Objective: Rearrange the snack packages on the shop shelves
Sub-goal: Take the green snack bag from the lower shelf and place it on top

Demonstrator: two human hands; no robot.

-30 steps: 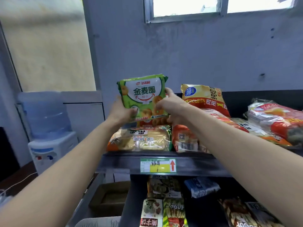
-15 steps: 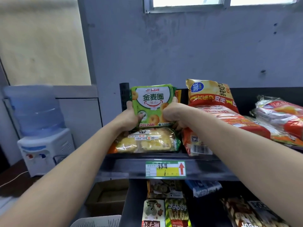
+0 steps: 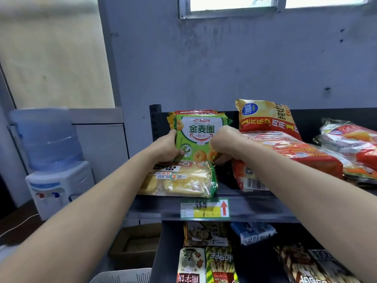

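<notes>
My left hand (image 3: 167, 147) and right hand (image 3: 225, 142) grip the lower edges of a green ring-cake packet (image 3: 199, 137), fingers closed on it. It stands upright at the back of the top shelf (image 3: 155, 209), against similar packets and above a flat yellow cake packet (image 3: 183, 180). To finish well, I should press it flush with the stack and level before letting go, so it doesn't topple forward.

I am seeing glossy plastic film on the green snack pack (image 3: 199, 137); the shelf (image 3: 163, 209) is appearing dark, probably painted metal.
</notes>
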